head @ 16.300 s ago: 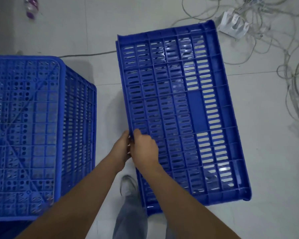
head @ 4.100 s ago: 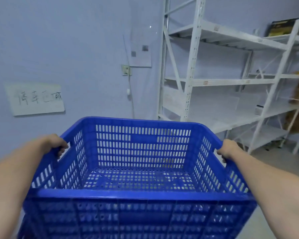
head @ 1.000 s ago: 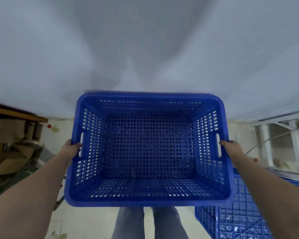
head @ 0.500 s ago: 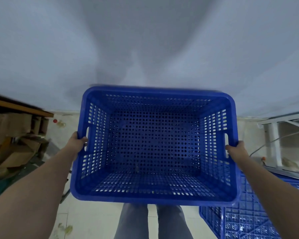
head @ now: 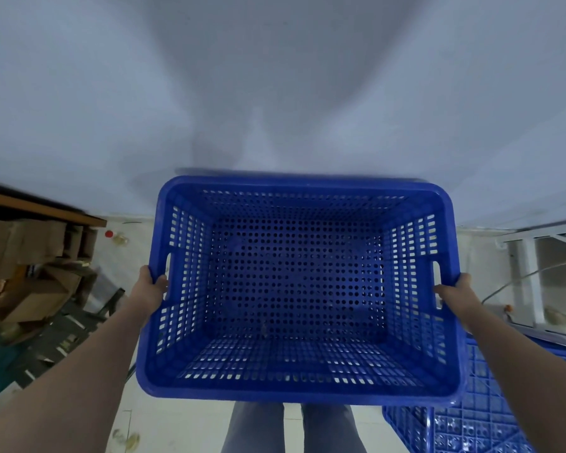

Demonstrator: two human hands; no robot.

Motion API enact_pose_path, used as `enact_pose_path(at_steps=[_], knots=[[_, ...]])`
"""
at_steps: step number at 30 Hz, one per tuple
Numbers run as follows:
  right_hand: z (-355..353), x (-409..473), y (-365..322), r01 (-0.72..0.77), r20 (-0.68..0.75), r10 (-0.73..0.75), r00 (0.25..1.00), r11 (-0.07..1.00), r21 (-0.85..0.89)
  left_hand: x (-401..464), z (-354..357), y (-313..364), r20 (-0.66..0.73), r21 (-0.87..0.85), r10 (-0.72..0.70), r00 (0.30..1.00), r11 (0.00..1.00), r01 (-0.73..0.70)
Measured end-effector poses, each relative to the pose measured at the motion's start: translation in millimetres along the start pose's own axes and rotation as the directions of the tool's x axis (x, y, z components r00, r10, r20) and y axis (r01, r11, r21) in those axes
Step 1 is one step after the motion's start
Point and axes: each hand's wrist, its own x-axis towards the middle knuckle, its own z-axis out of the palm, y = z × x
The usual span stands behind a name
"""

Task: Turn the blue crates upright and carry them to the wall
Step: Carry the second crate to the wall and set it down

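**Crate held upright at the wall**

The blue crate (head: 294, 289) hangs open side up, its far rim close against the pale wall (head: 275, 93). The left hand (head: 151, 286) is clamped on the left short side at the handle slot, the right hand (head: 455, 292) likewise on the right (fingers curled over each rim). A second crate (head: 484, 420) lies below the right corner, bottom side showing.

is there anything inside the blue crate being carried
No, the blue crate held by the left hand and right hand shows only its bare perforated bottom.
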Motion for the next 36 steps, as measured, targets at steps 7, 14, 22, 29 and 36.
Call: enact_pose_path(at_steps=[7,14,22,29,36], knots=[[-1,4,6,0.008,0.003,-0.008,1.0,1.0,0.0,5,5,19,-0.045,0.02,0.02,0.999,1.0,-0.019],[-4,9,6,0.025,0.022,-0.025,0.999,0.999,-0.022,12,6,15,-0.044,0.054,0.051,0.998,0.997,-0.049],[6,2,11,0.005,-0.118,-0.01,0.993,0.999,-0.044,-3,4,16,-0.029,0.201,0.063,0.998,0.978,-0.056],[-12,-50,6,0.086,-0.012,-0.092,0.996,0.965,-0.247,-31,-18,20,0.06,0.39,0.097,0.994,0.914,-0.112],[-24,-145,-21,0.231,0.16,-0.17,0.972,0.804,-0.548,-117,-31,70,0.243,0.588,0.357,0.902,0.685,-0.43]])
